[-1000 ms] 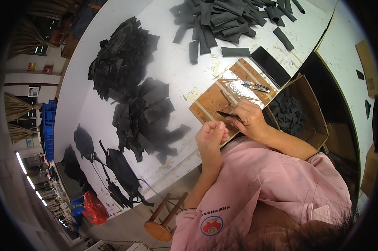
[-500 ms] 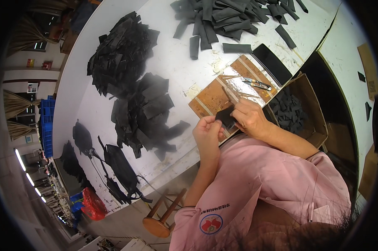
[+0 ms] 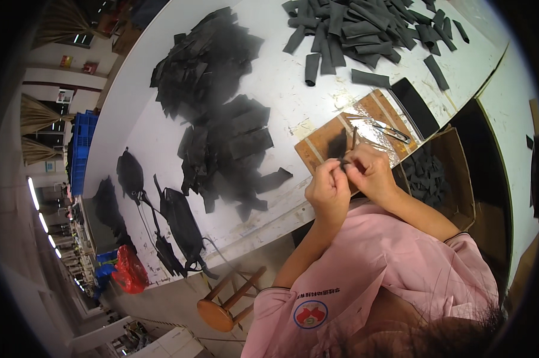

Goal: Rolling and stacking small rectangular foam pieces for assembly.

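My left hand and my right hand meet over a brown board, fingers pinched together. Between them they hold a small piece of black fabric, its far part blurred by motion. A thin brown stick stands up beside my right hand's fingers; whether the hand grips it cannot be seen. On the board, beyond my right hand, lies a pair of thread snips. A black phone-like slab lies along the board's far right edge.
Flat black pieces form a large pile and a smaller one at left. Rolled black tubes are heaped at the back. An open carton with dark pieces stands right. Black pouches with straps and a wooden stool are nearer left.
The view has shifted, so the table appears farther right. My hands have closed together around the black fabric piece, which now points away from me rather than lying spread between my fingers.
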Demonstrator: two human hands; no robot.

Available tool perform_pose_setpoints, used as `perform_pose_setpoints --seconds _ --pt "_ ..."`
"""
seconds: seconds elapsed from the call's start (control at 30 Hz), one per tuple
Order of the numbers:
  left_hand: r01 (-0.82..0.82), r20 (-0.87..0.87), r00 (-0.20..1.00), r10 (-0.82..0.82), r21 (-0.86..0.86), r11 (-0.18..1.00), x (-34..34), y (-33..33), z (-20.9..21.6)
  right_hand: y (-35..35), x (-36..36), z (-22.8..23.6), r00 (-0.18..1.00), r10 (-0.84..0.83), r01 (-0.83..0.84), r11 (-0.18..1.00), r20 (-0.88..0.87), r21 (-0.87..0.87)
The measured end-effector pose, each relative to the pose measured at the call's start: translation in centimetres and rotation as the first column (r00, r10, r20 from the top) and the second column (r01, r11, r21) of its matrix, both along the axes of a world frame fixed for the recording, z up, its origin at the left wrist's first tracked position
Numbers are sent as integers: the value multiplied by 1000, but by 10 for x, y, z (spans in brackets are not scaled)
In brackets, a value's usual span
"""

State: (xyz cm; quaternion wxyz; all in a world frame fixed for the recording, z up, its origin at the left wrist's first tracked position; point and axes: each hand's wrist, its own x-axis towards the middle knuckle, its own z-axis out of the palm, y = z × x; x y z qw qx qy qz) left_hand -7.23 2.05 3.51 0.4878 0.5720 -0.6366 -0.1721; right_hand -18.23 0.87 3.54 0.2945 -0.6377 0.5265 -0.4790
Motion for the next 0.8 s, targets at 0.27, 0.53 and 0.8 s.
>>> perform_pose_setpoints --seconds 0.27,0.53,0.8 --pt "642 -920 389 46 306 703 18 -16 8 -6 -13 -16 762 -86 -281 849 642 447" --pt "44 -66 997 -37 105 994 7 -14 1 -10 -12 -4 583 87 -607 708 808 362" --pt "869 -999 41 -14 29 494 24 -11 45 -3 -23 18 453 206 -641 751 867 156"
